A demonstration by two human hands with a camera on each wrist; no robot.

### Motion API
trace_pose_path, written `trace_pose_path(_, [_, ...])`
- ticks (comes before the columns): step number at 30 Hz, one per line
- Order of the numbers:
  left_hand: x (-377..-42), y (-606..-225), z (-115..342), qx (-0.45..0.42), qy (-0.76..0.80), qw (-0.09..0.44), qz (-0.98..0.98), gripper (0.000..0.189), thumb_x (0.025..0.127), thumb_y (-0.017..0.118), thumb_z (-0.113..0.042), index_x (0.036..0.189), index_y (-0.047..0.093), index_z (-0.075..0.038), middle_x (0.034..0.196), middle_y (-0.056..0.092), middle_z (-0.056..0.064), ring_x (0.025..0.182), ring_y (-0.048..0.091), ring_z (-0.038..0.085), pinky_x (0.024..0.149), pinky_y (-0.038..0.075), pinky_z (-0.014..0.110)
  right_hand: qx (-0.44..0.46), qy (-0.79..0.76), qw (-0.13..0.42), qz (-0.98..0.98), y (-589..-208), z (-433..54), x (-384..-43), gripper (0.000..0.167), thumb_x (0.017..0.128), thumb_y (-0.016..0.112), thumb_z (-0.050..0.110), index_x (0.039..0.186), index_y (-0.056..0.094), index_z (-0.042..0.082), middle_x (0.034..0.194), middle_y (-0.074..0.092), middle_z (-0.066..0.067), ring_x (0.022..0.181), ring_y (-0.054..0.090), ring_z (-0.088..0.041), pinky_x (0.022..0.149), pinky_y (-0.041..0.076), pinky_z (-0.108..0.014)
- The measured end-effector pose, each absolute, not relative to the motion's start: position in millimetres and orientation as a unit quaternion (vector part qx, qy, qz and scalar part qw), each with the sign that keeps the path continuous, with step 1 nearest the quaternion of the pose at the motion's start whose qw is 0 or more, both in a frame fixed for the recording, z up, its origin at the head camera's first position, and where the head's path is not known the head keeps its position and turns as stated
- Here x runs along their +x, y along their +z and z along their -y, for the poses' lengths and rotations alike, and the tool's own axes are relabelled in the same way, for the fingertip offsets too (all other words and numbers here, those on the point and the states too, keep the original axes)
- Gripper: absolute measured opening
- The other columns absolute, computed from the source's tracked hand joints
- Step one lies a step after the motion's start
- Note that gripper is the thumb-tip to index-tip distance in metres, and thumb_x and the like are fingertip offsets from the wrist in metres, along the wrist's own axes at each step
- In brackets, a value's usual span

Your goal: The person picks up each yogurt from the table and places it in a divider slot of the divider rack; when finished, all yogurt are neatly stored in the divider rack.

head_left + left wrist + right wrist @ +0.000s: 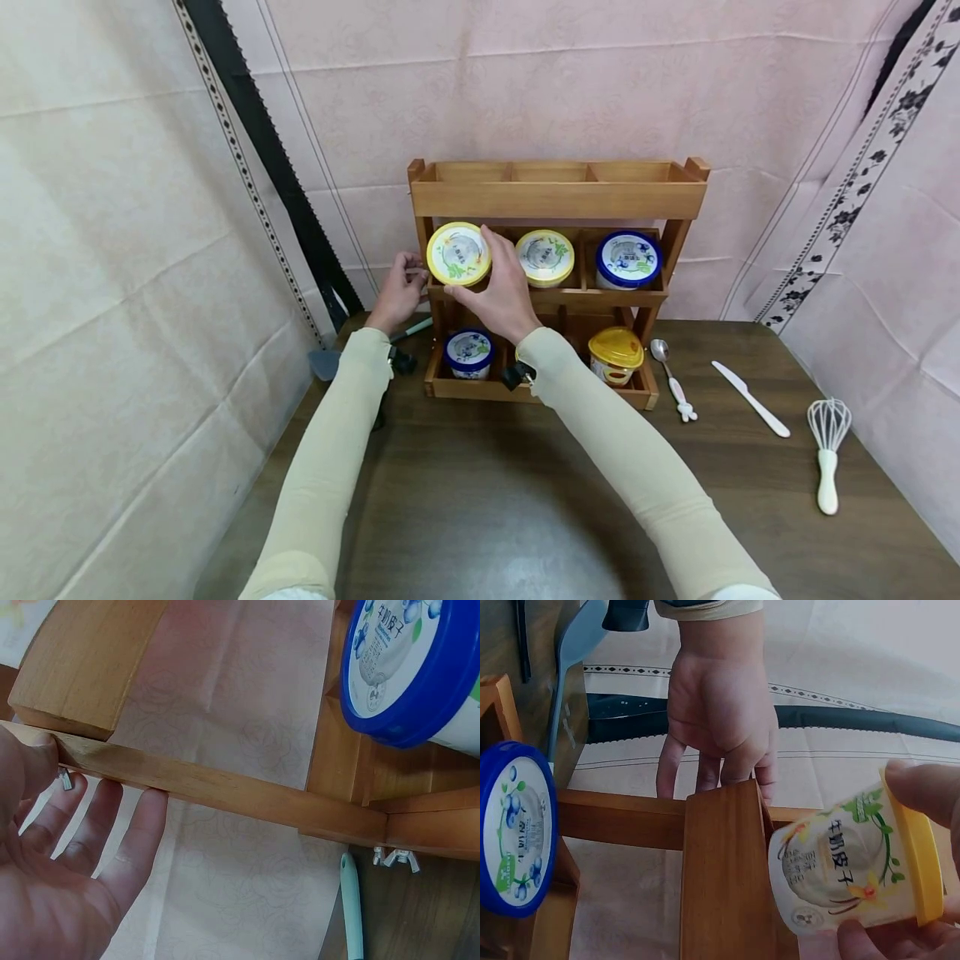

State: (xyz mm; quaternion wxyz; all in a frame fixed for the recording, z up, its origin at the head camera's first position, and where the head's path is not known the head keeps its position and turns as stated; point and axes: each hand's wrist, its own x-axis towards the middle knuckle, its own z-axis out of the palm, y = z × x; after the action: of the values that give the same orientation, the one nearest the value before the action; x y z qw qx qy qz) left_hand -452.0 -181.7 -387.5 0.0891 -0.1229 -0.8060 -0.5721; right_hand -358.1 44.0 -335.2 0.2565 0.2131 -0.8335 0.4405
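My right hand (506,296) grips a yogurt cup (458,253) with a yellow rim and a printed white lid, at the left of the rack's middle tier. The right wrist view shows the cup (847,859) tilted, its base over the tier's front board, with thumb and fingers around the lid end. My left hand (401,293) holds the left side post of the wooden rack (558,200). In the left wrist view, the thumb and fingertips of that hand (82,877) pinch the post (225,791) from either side.
Another yellow-rimmed cup (545,258) and a blue-lidded cup (628,260) stand on the middle tier. Below are a blue-lidded cup (469,353) and a yellow-lidded cup (616,355). A spoon (674,383), a knife (750,398) and a whisk (828,450) lie right; a blue-grey spatula (325,364) lies left.
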Motion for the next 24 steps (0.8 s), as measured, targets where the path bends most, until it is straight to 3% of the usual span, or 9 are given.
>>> trace_pose_path(10, [-450.5, -386.1, 181.4, -0.124, -0.571, 0.09, 0.807, 0.031, 0.113, 0.049, -0.02, 0.143, 0.042, -0.014, 0.149, 0.048, 0.012, 0.133, 0.057, 0.03, 0.098, 0.062, 0.051, 0.19, 0.431, 0.251, 0.846, -338.4, -40.2, -372.2, 0.103, 0.087, 0.088, 0.041, 0.165, 0.03, 0.008, 0.159, 0.044, -0.014, 0.142, 0.047, -0.029, 0.123, 0.041, -0.047])
trace_pose_path(24, [-449.1, -385.7, 181.9, -0.128, -0.569, 0.09, 0.807, 0.032, 0.113, 0.049, -0.019, 0.144, 0.041, -0.013, 0.148, 0.047, 0.013, 0.132, 0.057, 0.032, 0.098, 0.062, 0.053, 0.129, 0.421, 0.212, 0.873, -343.1, -33.4, -384.8, 0.104, 0.088, 0.086, 0.044, 0.165, 0.029, 0.004, 0.161, 0.043, -0.018, 0.147, 0.045, -0.032, 0.125, 0.04, -0.045])
